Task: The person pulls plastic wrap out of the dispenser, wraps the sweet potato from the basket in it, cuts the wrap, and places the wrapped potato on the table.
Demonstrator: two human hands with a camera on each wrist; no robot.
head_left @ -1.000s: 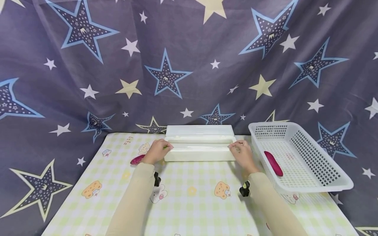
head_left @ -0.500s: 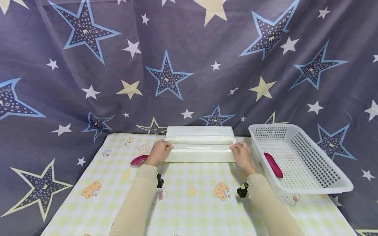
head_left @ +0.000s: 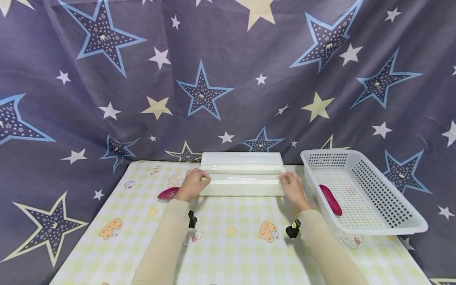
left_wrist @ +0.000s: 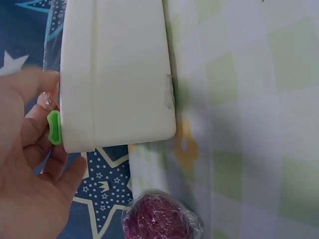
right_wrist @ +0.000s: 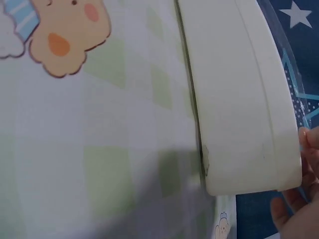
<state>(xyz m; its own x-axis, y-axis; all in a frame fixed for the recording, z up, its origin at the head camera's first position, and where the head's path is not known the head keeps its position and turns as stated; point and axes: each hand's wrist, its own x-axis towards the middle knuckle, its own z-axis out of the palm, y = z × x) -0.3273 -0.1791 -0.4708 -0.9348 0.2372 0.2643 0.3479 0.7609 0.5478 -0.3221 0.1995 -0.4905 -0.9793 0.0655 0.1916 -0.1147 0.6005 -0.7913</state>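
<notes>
In the head view, a long white cling film dispenser (head_left: 242, 189) lies at the back of the table with its lid (head_left: 242, 158) raised. My left hand (head_left: 193, 185) is at its left end and my right hand (head_left: 291, 190) at its right end. Each hand pinches clear cling film (left_wrist: 51, 52) between thumb and fingers along the box's upper edge. The film shows as a shiny strip in both wrist views. A small green slider (left_wrist: 55, 127) sits at the box's left end, beside my left fingers. Beside my left hand lies a purple-red object wrapped in film (left_wrist: 160, 219).
A white perforated basket (head_left: 384, 228) stands on the right, holding an elongated purple-red object (head_left: 330, 200). A checked cloth (head_left: 231, 253) covers the table. Behind it hangs a dark star-patterned curtain (head_left: 228, 43).
The head view has shifted slightly. Both hands stay at the ends of the dispenser, with only small finger movement; a little more green shows by the left fingers.
</notes>
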